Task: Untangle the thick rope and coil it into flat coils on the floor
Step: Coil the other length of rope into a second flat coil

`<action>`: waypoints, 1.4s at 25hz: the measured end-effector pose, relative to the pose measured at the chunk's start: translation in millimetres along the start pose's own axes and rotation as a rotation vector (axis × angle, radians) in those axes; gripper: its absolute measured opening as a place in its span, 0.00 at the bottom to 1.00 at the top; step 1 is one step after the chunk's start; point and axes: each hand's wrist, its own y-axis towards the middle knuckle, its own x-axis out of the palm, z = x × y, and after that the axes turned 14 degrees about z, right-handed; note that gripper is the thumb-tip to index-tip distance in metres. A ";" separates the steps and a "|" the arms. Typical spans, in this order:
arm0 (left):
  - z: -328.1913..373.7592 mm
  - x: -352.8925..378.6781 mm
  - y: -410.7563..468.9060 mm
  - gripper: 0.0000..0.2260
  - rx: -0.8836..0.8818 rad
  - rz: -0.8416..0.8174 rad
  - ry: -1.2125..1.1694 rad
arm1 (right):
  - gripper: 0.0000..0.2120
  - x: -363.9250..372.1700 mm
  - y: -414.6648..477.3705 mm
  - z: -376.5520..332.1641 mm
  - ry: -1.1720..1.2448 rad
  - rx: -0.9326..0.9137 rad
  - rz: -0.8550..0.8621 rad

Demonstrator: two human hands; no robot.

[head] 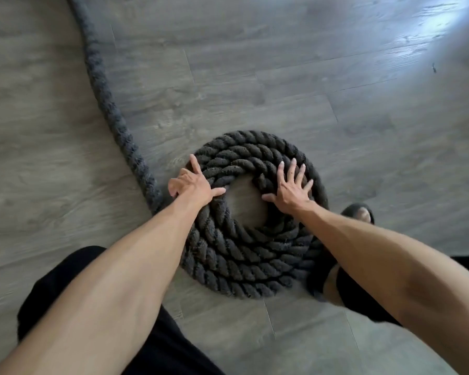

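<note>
Splayed right fingers [293, 170] straight and flat over coil [241, 277] at 2–3 o'clock, thumb out toward centre hole. Gripped nothing with right hand [290, 194], only pressed down. Laid left hand [192, 185] across turns at 9–10 o'clock, index and thumb straight, other fingers bent down over outer turn. Could not tell whether hooked round it or just pushed against it.

Judged rope [228, 250] heavy, thick and fairly stiff: held its curve, unlikely to flop, likely to drag on floor [309, 77] rather than slide. Rough twisted strands, so good grip, no slip risk, not fragile. Reckoned best hold was whole hand wrapped round tail [100, 85] close to where it joined coil, fed along outer turn. Would have kept other palm flat on turns to stop spiral lifting or springing open.

Found rope wound as flat spiral of several turns, mid-view, directly under both palms. Saw bare floor in hole between the two thumbs, inner turns under right fingers, outer turns under left hand. Saw tail leave coil near 8 o'clock, beside left forearm, and run off toward 11 o'clock, out of view at top edge. Noted foot [359, 212] just beside coil at 3–4 o'clock, contact unclear. Long tail not yet coiled.
</note>
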 end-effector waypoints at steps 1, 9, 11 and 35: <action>-2.6 -5.9 3.6 0.58 -0.020 -0.030 0.034 | 0.52 -6.5 16.1 -6.4 0.004 -0.029 0.000; -3.0 -18.1 33.9 0.57 -0.273 -0.105 -0.008 | 0.52 -59.9 139.8 -39.9 -0.137 -0.424 -0.004; 2.5 -21.0 42.9 0.57 -0.363 -0.109 -0.090 | 0.51 -78.3 174.7 -56.7 -0.176 -0.547 -0.002; 102.1 -94.8 149.7 0.54 -0.785 -0.170 -0.619 | 0.49 -150.6 384.4 -106.3 -0.173 -0.719 0.089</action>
